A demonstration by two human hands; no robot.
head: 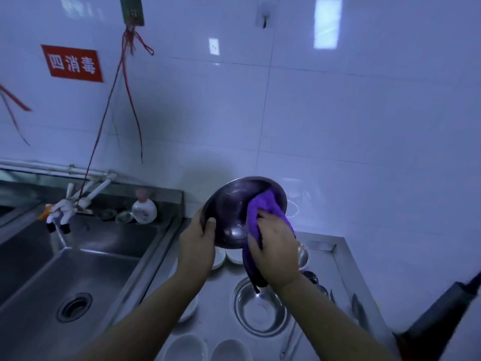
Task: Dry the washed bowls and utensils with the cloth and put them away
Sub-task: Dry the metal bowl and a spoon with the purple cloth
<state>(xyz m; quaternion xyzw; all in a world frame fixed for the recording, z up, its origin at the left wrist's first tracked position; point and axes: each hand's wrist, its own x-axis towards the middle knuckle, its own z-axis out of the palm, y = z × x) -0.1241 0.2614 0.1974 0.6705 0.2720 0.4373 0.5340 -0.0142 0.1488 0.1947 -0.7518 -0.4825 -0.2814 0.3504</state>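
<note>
Your left hand [196,239] grips the steel bowl [235,212] at its 9 o'clock rim; your right hand [277,244] clutches the cloth [263,207] against its inside. At 6 o'clock on the tabletop [335,259], more bowls [260,307] and utensils [360,311] wait, so much remains

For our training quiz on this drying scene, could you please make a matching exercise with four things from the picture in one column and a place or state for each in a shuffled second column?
Things:
1. large round steel bowl
2. purple drying cloth
3. white soap bottle with pink cap
4. red rectangular sign with white characters

Places or states:
A. fixed on the white tiled wall
B. standing on the ledge behind the sink
C. gripped at its rim by the left hand
D. gripped by the right hand, pressed into the bowl

Pairs: 1-C, 2-D, 3-B, 4-A
</note>
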